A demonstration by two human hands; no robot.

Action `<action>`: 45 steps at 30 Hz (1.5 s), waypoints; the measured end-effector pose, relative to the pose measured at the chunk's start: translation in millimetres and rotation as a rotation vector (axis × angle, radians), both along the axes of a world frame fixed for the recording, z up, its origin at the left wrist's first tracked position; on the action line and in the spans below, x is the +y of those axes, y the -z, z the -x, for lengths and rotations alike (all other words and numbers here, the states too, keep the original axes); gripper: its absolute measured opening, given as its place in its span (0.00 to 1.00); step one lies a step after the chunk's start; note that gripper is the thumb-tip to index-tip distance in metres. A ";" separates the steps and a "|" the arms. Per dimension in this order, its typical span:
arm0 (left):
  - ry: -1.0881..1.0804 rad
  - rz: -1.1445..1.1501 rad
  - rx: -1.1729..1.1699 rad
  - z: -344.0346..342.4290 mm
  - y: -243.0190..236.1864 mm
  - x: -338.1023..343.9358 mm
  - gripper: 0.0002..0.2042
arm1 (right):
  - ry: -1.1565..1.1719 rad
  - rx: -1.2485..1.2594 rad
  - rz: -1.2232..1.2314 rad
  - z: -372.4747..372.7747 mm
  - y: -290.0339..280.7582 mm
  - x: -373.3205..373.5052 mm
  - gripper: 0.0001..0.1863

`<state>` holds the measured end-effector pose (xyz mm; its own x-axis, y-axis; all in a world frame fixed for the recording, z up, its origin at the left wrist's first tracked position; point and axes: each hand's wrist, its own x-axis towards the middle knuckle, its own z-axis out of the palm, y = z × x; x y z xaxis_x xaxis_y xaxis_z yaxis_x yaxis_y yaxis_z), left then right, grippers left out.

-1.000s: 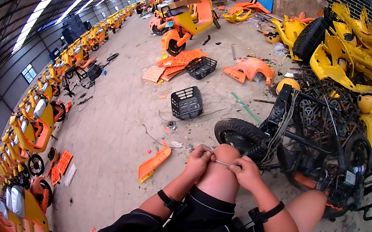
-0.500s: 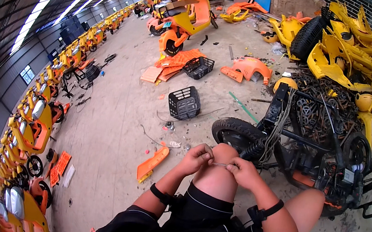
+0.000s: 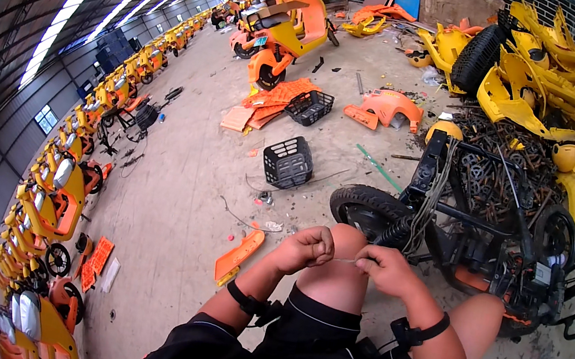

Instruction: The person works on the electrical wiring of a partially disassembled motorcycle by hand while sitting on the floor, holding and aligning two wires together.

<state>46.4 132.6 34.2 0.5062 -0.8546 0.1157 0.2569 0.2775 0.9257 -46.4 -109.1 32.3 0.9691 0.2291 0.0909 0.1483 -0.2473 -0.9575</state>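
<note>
Over my bare knee, both hands work on a thin pale strand [image 3: 344,261], perhaps a wire or cord; its exact kind is too small to make out. My left hand [image 3: 306,250] is closed, fingers curled in a pinch at the strand's left end. With thumb and forefinger pressed together, my right hand [image 3: 386,269] grips the other end. A short stretch of the strand shows between them. Just beyond my right hand stands a stripped scooter frame [image 3: 439,228] with a black rear wheel [image 3: 366,206] and loose grey cables [image 3: 423,221] hanging from it.
Black plastic baskets [image 3: 288,162] and orange panels [image 3: 238,256] lie on the concrete floor. Yellow body panels [image 3: 525,98] and rusty metal parts [image 3: 490,175] are heaped at the right. Rows of yellow scooters [image 3: 60,198] line the left wall.
My hands have drawn slightly apart, the right one moving a little rightward and turning. The strand still spans between them. The whole view has shifted slightly.
</note>
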 end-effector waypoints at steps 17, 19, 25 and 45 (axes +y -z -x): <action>0.034 -0.458 -0.557 17.5 -61.7 -47.3 0.04 | 0.258 -0.454 0.367 33.4 -41.1 -30.5 0.04; 0.082 -0.398 -0.536 16.7 -57.3 -61.7 0.03 | 0.275 -0.327 0.248 36.2 -45.9 -37.2 0.04; 0.089 -0.317 -0.540 9.0 -63.0 -99.2 0.03 | 0.360 -0.360 0.122 48.0 -49.2 -65.3 0.04; -0.122 0.000 -1.066 12.9 8.7 -108.2 0.10 | 0.286 0.619 -0.633 41.1 -14.9 -87.6 0.13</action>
<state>33.5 24.4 25.5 0.2261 -0.8051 0.5483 -0.7130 0.2467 0.6564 -87.4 -196.7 47.3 0.8986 0.0580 -0.4349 -0.4201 0.3998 -0.8147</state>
